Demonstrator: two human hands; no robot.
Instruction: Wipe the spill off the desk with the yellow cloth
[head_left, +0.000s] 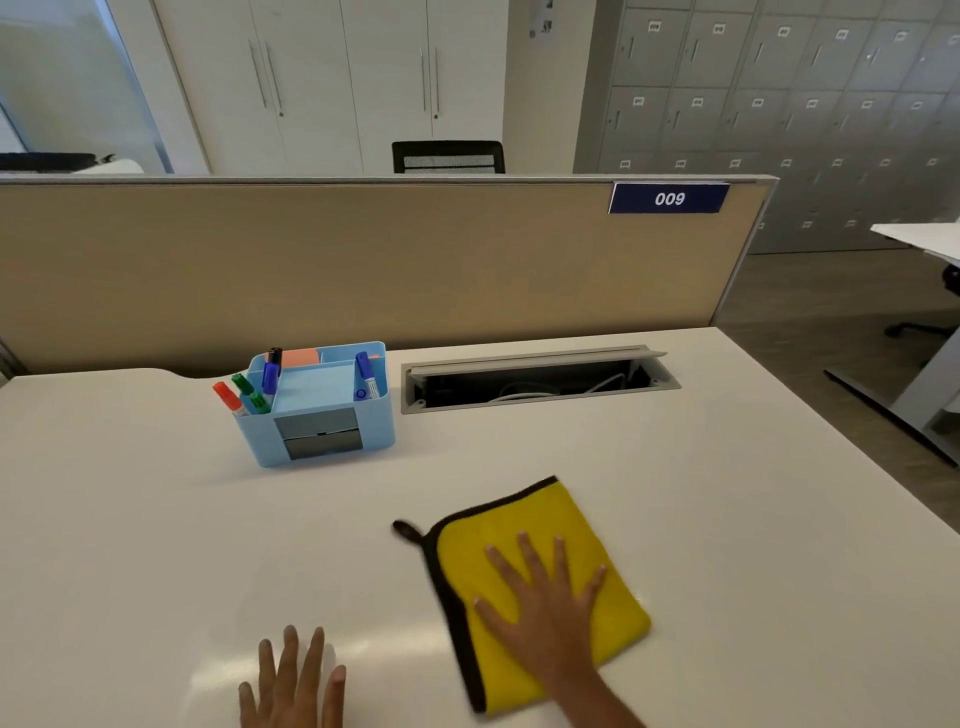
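Observation:
The yellow cloth (524, 525), folded and edged in black with a small hanging loop at its left corner, lies flat on the white desk (156, 519) at the near right. My right hand (540, 608) presses flat on top of it with fingers spread. Resting palm down on the bare desk to the cloth's left, at the bottom edge of the view, is my left hand (293, 680), fingers apart and holding nothing. I cannot make out a distinct spill; the desk surface only shows a sheen near my left hand.
A light blue desk organiser (322, 421) with several markers stands at the back left. An open cable tray (535, 382) is set into the desk behind the cloth. A beige partition (363, 260) closes the far edge. The desk's right edge drops to the floor.

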